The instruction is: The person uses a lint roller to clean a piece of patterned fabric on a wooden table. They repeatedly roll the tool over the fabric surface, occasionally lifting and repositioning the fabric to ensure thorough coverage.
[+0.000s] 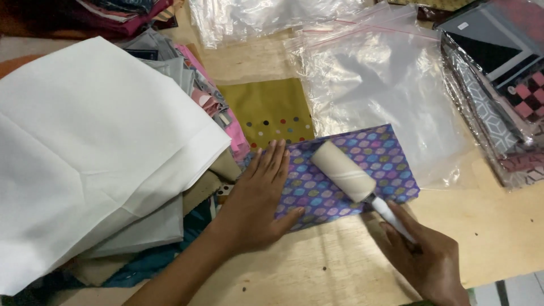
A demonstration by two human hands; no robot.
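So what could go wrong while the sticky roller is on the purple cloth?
The lint roller may drag and wrinkle the purple patterned cloth at its right side, since the left hand only pins the left edge. The right hand holds just the handle's end, so the roller could tip. It might also snag the clear plastic bag touching the cloth.

folded cloth [345,173]: matt woven fabric, purple, printed
lint roller [343,170]: pale papery roll, smooth white plastic handle
bags [391,96]: clear glossy plastic, crinkled
table [340,260]: bare light wood, matt
white cloth [90,147]: smooth, creased
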